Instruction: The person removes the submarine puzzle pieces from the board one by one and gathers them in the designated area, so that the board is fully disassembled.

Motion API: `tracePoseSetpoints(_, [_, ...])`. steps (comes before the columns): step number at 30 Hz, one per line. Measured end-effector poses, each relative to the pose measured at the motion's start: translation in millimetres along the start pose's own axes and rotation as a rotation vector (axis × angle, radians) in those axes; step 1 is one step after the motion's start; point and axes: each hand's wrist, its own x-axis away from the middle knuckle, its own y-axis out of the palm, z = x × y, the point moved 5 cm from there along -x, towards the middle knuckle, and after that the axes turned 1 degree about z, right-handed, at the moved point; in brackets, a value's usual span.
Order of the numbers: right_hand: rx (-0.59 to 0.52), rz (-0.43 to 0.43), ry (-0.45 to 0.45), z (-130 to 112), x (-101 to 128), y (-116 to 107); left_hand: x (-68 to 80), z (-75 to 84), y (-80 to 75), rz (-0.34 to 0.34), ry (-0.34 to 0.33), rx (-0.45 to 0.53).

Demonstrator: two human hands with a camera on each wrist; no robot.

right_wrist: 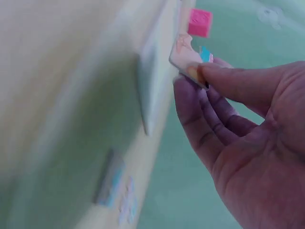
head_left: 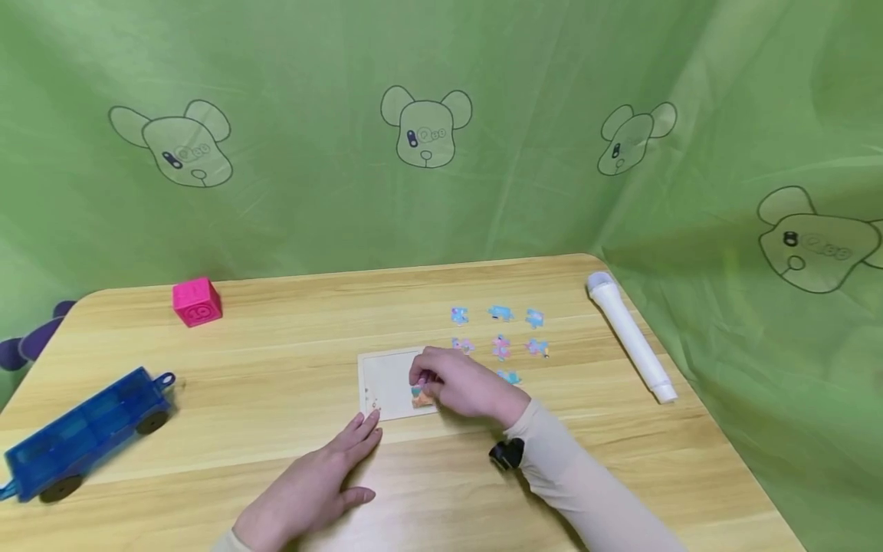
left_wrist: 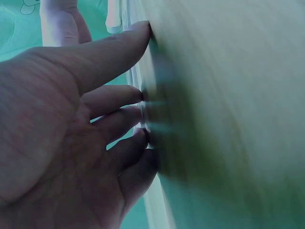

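While the right hand (head_left: pixel 464 389) pinches a puzzle piece (right_wrist: pixel 189 61) between thumb and fingertips just above the lower right corner of the puzzle tray (head_left: pixel 386 381), the left hand (head_left: pixel 313 484) lies flat on the wooden table (head_left: pixel 276 360) with its fingers straight, the fingertips (left_wrist: pixel 141 95) touching the tray's near left corner. The two hands are apart, one at each side of the tray. Just behind the right hand, loose puzzle pieces (head_left: pixel 501 346) lie in rows on the table. Farther right a white marker (head_left: pixel 631 336) lies near the table's edge. Well to the left stand a pink cube (head_left: pixel 197 301) and, nearer the front, a blue toy wagon (head_left: pixel 86 431).
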Motion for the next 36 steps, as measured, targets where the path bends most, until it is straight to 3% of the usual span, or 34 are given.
tracePoseSetpoints(6, [-0.066,0.050,0.008,17,17,-27,0.2,0.1,0.4,-0.001,-0.004,0.008])
tracePoseSetpoints(19, [-0.128,0.132,0.194,72,68,-75,1.9,2.6,-1.0,0.009,0.012,0.014])
tracePoseSetpoints(28, [-0.078,0.117,0.284,104,96,-80,1.0,2.5,-0.6,0.008,0.013,0.014])
tracePoseSetpoints(36, [-0.081,0.090,0.351,123,107,-74,1.4,2.3,-0.8,0.019,0.021,0.014])
